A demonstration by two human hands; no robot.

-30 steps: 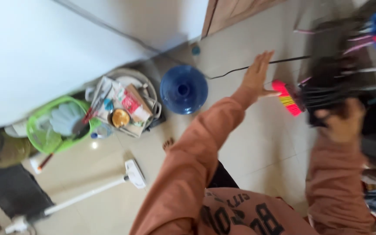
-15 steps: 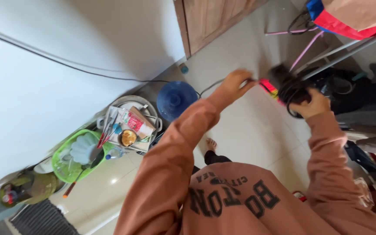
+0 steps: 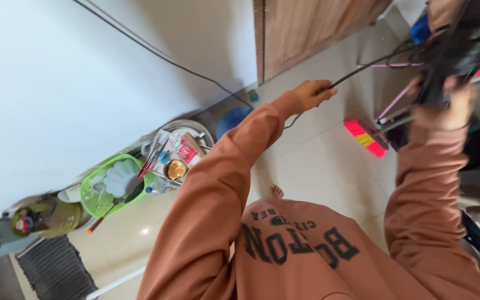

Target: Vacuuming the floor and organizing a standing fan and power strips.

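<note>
My left hand (image 3: 312, 93) is stretched out ahead, closed around a thin black cable (image 3: 362, 69) that runs from it up to the right. At the top right, my right hand (image 3: 451, 103) is raised and grips a bundle of coiled black cable (image 3: 454, 53). Both arms wear an orange-brown sweatshirt with dark lettering on the chest. The cable stretches taut between the two hands.
A pink broom head (image 3: 366, 136) lies on the pale tiled floor. By the white wall stand a blue water jug (image 3: 231, 119), a round tray of utensils (image 3: 176, 153), a green basket (image 3: 109, 186) and a dark mat (image 3: 54, 272). A wooden door (image 3: 312, 28) is ahead.
My left hand has closed on the cable and drawn it out to the left. My right hand has lifted the coiled bundle higher. The view has tilted further up the wall.
</note>
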